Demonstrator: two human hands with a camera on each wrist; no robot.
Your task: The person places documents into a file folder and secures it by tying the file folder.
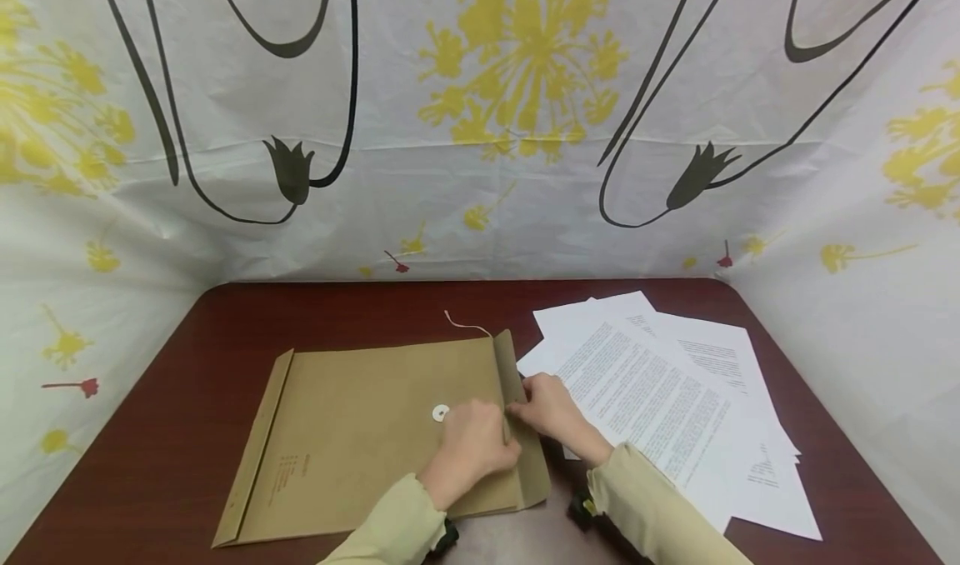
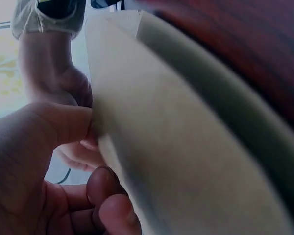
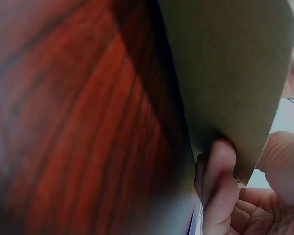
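A brown kraft document envelope lies across the table with its flap folded outward on the right. My left hand pinches the edge at the mouth, with the thumb against the paper in the left wrist view and the other fingers curled below. On the flap side, my right hand holds the flap; its finger presses on the brown paper in the right wrist view. A white round button sits just left of the left hand. From the flap's far end trails a thin white string.
Several printed sheets lie overlapped on the right of the dark red-brown table, partly under the right forearm. A patterned white cloth stands around the back and sides. Small red print marks the envelope's lower left.
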